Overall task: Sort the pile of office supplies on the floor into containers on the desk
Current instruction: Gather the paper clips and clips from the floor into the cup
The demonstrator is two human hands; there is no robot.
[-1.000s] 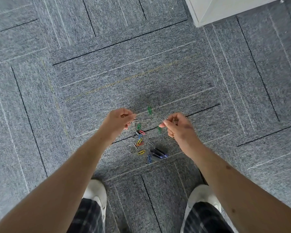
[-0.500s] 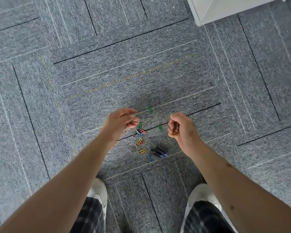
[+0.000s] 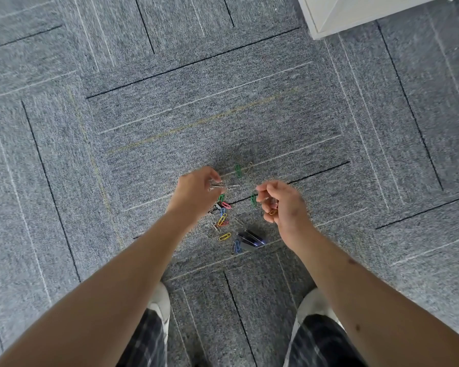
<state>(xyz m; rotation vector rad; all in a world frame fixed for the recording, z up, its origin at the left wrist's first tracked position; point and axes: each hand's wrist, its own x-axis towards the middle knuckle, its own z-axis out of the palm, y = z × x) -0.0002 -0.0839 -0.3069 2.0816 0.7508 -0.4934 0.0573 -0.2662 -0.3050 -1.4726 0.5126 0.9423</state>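
Observation:
A small pile of coloured paper clips (image 3: 224,221) lies on the grey carpet between my hands, with a dark binder clip (image 3: 251,239) at its near right. A green clip (image 3: 238,170) and a silver one lie a little farther out. My left hand (image 3: 196,192) hovers over the pile's left side and pinches silver paper clips (image 3: 217,187) in its fingertips. My right hand (image 3: 281,205) is curled beside another green clip (image 3: 253,200), with several clips held in its palm, an orange one (image 3: 273,212) showing.
Grey carpet tiles (image 3: 170,115) cover the floor all around. A white furniture corner (image 3: 337,14) stands at the far right. My two white shoes (image 3: 159,303) are planted just below the pile.
My left hand has shifted a little forward and now pinches silver clips. The right hand's fingers have loosened from a tighter fist and spread toward the green clip.

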